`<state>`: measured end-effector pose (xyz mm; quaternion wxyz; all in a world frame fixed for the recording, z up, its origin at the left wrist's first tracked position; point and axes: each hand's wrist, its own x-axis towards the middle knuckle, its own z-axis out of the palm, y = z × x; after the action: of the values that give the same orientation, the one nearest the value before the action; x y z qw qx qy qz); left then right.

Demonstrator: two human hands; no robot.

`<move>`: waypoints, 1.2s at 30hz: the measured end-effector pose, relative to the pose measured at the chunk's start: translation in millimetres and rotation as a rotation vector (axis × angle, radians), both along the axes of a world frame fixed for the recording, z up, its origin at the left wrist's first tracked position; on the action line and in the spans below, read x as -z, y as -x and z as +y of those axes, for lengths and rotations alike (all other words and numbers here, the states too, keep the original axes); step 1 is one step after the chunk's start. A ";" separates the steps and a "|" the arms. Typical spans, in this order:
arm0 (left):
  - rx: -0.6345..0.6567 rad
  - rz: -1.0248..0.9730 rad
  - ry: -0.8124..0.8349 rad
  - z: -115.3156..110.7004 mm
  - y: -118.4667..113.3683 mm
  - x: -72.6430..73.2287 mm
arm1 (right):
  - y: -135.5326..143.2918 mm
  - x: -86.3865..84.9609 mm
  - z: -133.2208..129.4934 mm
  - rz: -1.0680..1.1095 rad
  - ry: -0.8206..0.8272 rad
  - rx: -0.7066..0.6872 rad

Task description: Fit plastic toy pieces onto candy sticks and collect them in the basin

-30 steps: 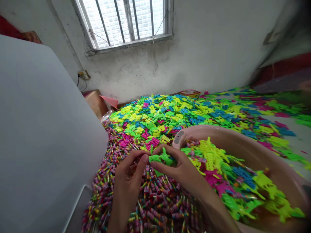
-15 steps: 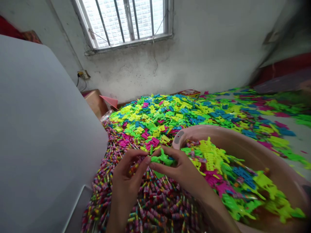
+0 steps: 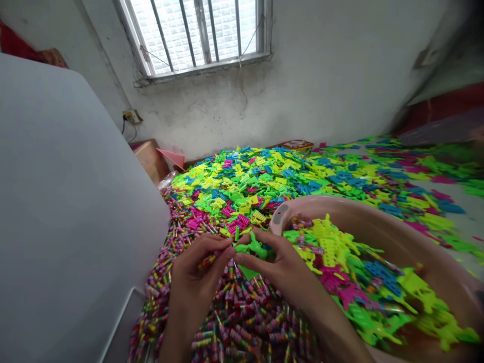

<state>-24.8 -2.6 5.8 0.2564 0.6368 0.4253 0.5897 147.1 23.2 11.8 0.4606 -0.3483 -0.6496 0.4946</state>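
My right hand (image 3: 282, 259) pinches a bright green plastic toy piece (image 3: 256, 247) between thumb and fingers. At its left end, the thumb and index fingertips of my left hand (image 3: 200, 269) are pressed together, close to my right fingertips. What the left pinch holds is too small and covered to make out. Both hands are above a heap of small, colourful capped tubes (image 3: 242, 327). Just right of my right hand stands a pink basin (image 3: 363, 209) holding yellow, green, blue and magenta toy pieces (image 3: 328, 242) mixed with some tubes.
Behind the hands rises a big pile of bright plastic pieces (image 3: 242, 186), spreading to the right. A pale, smooth panel (image 3: 75, 201) stands close on my left. A cardboard box (image 3: 149, 159) and a barred window (image 3: 200, 35) are by the far wall.
The left thumb and index fingertips have drawn closer together by the green toy piece. My right hand keeps its grip, and the view has shifted very slightly.
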 end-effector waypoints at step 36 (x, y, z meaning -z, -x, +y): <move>-0.270 0.822 -0.293 5.4 -21.7 19.9 | -10.2 0.7 6.9 -0.118 -0.025 0.111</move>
<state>-3.1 2.8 -14.2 -0.1053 0.7865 0.4829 0.3703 157.3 30.1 11.1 0.4524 -0.4065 -0.6614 0.4390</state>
